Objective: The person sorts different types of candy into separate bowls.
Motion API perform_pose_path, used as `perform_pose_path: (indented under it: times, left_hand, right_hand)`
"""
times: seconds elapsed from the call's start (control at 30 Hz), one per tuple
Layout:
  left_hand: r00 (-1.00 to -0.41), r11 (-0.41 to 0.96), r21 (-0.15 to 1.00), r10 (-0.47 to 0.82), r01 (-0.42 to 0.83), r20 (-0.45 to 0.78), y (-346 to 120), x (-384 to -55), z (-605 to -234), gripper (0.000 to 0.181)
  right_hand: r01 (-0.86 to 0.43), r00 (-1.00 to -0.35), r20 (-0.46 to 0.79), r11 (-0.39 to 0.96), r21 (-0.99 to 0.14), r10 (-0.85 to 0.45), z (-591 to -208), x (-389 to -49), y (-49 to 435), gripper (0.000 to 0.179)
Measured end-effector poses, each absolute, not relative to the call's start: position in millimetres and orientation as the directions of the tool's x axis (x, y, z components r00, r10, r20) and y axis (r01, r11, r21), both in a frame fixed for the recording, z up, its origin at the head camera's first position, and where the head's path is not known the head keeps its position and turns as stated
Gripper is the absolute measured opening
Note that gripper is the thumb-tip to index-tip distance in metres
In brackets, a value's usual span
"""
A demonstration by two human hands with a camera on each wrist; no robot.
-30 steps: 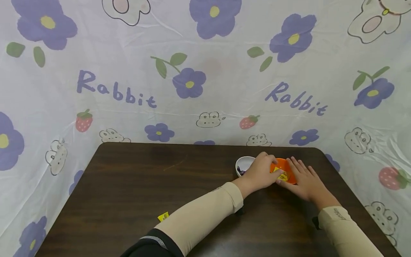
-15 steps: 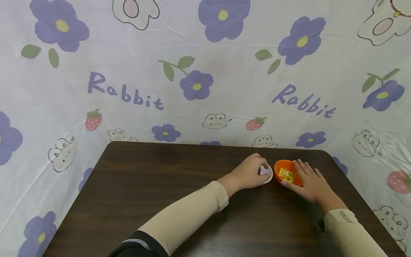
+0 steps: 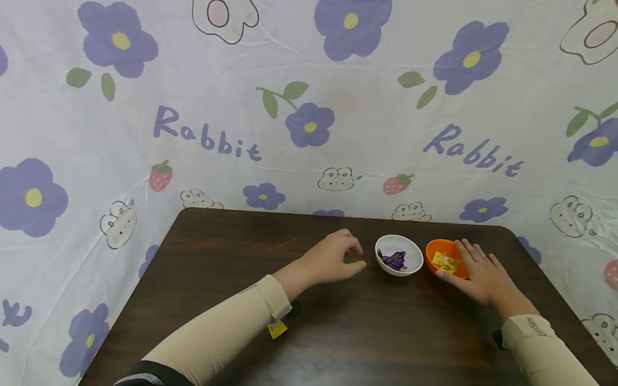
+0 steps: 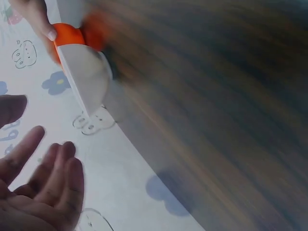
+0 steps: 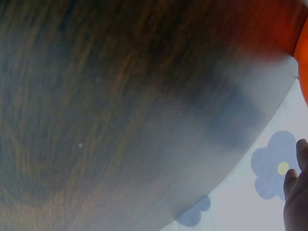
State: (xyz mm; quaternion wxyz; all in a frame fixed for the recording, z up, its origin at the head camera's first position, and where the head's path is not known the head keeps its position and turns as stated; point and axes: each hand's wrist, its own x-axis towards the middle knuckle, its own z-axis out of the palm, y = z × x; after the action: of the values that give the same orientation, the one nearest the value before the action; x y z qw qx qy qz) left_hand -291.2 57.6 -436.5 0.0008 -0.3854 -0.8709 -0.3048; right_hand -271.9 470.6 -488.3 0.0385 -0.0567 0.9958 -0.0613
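My left hand [image 3: 333,257] hovers over the table to the left of a white bowl [image 3: 410,247], holding nothing, its fingers loosely bent and apart from the thumb. Purple-wrapped candies [image 3: 395,260] lie inside that bowl. Just right of it stands an orange bowl [image 3: 431,247] with yellow packets [image 3: 445,261] in it. My right hand [image 3: 485,279] rests against the orange bowl's right side, fingers straight along the far rim and thumb at the near rim. In the left wrist view both bowls appear beyond the left hand [image 4: 48,187].
Another yellow packet [image 3: 277,329] lies on the dark wooden table [image 3: 367,332], partly behind the left forearm. A white cloth [image 3: 289,53] printed with flowers and rabbits hangs behind the table's far edge.
My left hand has moved left, from over the orange bowl, across the white bowl, to beside it, uncovering both bowls' contents. The right hand stays at the orange bowl. The head view has turned left.
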Motion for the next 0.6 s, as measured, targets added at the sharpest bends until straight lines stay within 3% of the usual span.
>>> perform_pose_path:
  times: [0.43, 0.6]
  left_hand:
    - [-0.778, 0.656, 0.489, 0.623, 0.575, 0.08, -14.6, -256.8, -442.9, 0.035]
    - [-0.759, 0.644, 0.501, 0.65, 0.578, 0.04, -36.3, -246.4, -442.8, 0.034]
  right_hand:
    - [-0.1, -0.992, -0.064, 0.985, -0.137, -0.109, -490.3, -271.5, 473.8, 0.113]
    - [-0.098, -0.992, -0.066, 0.985, -0.14, -0.108, -492.0, -272.0, 472.1, 0.113]
